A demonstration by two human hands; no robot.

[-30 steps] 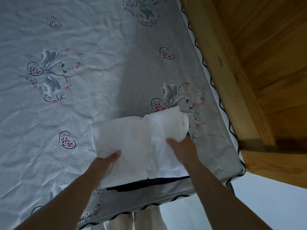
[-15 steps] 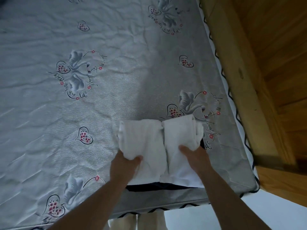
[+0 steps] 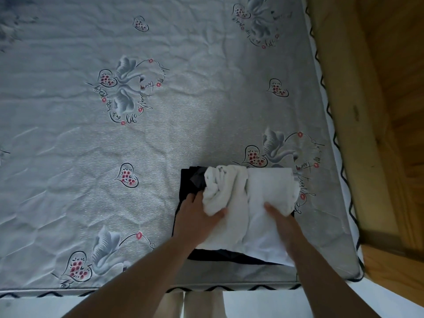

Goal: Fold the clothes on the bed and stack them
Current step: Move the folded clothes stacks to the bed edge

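A folded white garment (image 3: 259,203) lies on top of a folded dark navy garment (image 3: 190,182) near the bed's front right corner. The dark piece shows at the left and along the front edge under the white one. My left hand (image 3: 197,219) grips the bunched left end of the white garment, thumb on top. My right hand (image 3: 280,223) lies on the garment's right half with the thumb on top and the fingers hidden.
The grey mattress (image 3: 114,157) with swan and heart prints stretches left and back. A wooden bed frame rail (image 3: 348,111) runs along the right side, with wooden floor (image 3: 401,88) beyond. White floor shows below the mattress's front edge.
The left part of the white garment has been folded rightward, making it narrower. The dark garment beneath now shows at the left. The view has shifted.
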